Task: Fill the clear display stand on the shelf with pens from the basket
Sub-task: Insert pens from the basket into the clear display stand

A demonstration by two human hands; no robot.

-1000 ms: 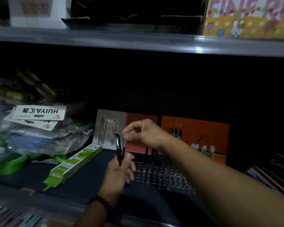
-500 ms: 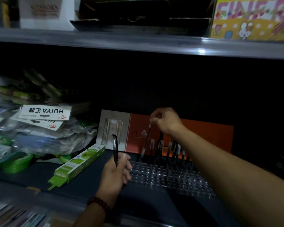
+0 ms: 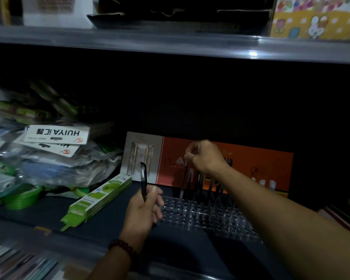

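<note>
The clear display stand (image 3: 202, 215) lies on the dark shelf, its grid of holes glinting. Several dark pens (image 3: 210, 184) stand upright in its back rows. My right hand (image 3: 204, 158) hovers over the stand's back left corner, fingers pinched on the top of a pen (image 3: 184, 180) whose tip meets the stand. My left hand (image 3: 143, 211) stays in front of the stand's left edge, gripping one black pen (image 3: 143, 180) upright. The basket is out of view.
An orange and grey backing card (image 3: 261, 164) stands behind the stand. A green flat box (image 3: 97, 199) lies to the left, beside a heap of plastic packets (image 3: 55, 154). An upper shelf edge (image 3: 170, 43) runs overhead. Books (image 3: 341, 215) lie at right.
My right hand took a pen from my left hand, carried it right and back over the stand, then lowered it toward a hole. My left hand keeps one pen.
</note>
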